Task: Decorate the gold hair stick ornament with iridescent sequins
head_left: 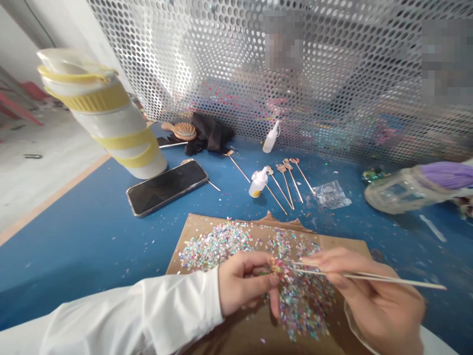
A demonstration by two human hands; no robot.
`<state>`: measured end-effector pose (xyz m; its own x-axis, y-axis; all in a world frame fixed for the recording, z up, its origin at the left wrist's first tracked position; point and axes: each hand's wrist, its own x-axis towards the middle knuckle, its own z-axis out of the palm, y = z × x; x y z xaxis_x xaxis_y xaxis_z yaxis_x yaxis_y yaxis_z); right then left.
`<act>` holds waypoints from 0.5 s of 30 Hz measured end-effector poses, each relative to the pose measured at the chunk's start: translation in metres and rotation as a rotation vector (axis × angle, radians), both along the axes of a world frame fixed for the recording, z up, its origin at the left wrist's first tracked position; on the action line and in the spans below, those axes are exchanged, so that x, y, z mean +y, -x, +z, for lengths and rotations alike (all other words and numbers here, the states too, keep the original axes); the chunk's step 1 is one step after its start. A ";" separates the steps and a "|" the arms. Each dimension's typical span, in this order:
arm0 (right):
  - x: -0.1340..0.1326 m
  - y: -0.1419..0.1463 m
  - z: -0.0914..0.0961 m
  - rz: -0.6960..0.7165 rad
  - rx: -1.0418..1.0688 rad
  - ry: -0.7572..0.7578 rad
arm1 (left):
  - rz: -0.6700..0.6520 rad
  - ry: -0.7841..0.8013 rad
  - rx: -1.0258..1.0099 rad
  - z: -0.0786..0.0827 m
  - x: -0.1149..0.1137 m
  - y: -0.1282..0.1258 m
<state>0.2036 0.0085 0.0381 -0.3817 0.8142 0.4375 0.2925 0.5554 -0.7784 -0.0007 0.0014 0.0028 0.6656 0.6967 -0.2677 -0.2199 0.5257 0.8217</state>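
My left hand (246, 283), in a white sleeve, pinches a small gold flower-shaped ornament (278, 266) with pink pieces on it. Long, thin tweezers (384, 280) lie in the closed fingers of my right hand (373, 291). Their two tips point left and end close to the ornament; whether they grip anything is too small to tell. Below both hands, a sheet of cardboard (218, 340) bears loose glittering gem pieces (306, 301) under the ornament. A second pile of sparkling pieces (218, 246) spreads over its far left part.
Behind the cardboard stand two small glue bottles (257, 183), with several gold hair sticks (291, 180) and a clear plastic bag (332, 195) nearby. A phone (168, 187), yellow-and-white tumbler (121, 123) and hairbrush (185, 130) sit left. On the right lies a jar (395, 192). Perforated metal (236, 64) rises behind.
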 end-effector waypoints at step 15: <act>0.000 0.000 0.016 0.145 -0.180 -0.156 | -0.001 -0.047 0.059 0.004 0.000 0.001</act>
